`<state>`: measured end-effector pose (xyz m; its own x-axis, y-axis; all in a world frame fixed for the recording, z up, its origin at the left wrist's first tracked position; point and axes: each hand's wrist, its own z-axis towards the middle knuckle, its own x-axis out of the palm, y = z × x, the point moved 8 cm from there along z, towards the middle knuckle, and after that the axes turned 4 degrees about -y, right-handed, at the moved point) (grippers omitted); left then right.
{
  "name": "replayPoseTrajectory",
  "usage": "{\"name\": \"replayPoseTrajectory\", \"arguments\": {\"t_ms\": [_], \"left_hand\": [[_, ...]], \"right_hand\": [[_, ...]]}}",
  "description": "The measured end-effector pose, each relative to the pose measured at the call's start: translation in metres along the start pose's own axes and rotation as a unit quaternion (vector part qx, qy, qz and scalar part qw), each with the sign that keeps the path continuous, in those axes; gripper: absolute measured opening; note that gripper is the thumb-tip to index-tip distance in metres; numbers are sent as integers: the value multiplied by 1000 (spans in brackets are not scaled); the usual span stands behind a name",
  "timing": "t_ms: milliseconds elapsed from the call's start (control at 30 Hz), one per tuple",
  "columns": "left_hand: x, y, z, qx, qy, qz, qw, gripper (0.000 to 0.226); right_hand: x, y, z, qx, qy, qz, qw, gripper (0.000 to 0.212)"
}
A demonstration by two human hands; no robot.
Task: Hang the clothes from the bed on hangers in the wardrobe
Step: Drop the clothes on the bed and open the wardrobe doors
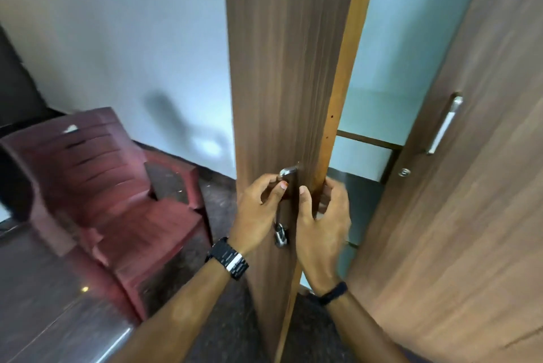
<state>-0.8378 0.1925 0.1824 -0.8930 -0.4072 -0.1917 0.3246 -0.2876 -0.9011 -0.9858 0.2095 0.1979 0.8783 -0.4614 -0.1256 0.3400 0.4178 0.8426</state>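
Brown wood-grain laminate covers the wardrobe's left door (282, 69), which stands swung out edge-on toward the camera. The left hand (258, 210) curls round the metal handle (289, 171) on the door's outer face, thumb and fingers closed about it. The right hand (321, 227) grips the door's pale raw edge, thumb on the front and fingers wrapped behind. A small bunch of keys (280, 235) hangs from the lock just below the handle. The right door (470, 186) is shut, with its own long metal handle (445, 124). Between the doors a pale wardrobe interior (390, 54) and a shelf show. No clothes or hangers are in view. A maroon plastic chair (111, 192) stands to the left.
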Motion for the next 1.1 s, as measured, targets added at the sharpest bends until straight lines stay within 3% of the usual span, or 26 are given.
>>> {"name": "replayPoseTrajectory", "arguments": {"t_ms": [233, 367, 467, 600, 833, 1100], "left_hand": [[-100, 16, -17, -24, -65, -48, 996, 31], [-155, 24, -25, -58, -127, -90, 986, 18], [-191, 19, -31, -59, -177, -114, 976, 29], [-245, 6, -40, -31, -254, -151, 955, 22], [-332, 16, -28, -6, -319, -49, 946, 14], [-388, 50, 12, -29, -354, 23, 935, 33]], "right_hand": [[51, 46, -65, -56, 52, 24, 997, 33], [91, 75, -90, -84, 97, 56, 990, 42], [127, 90, -109, -130, 132, 70, 980, 45], [183, 105, -128, -152, 213, 109, 959, 50], [284, 131, -145, -169, 307, 107, 931, 81], [366, 149, -157, -225, 300, 36, 927, 99]]}}
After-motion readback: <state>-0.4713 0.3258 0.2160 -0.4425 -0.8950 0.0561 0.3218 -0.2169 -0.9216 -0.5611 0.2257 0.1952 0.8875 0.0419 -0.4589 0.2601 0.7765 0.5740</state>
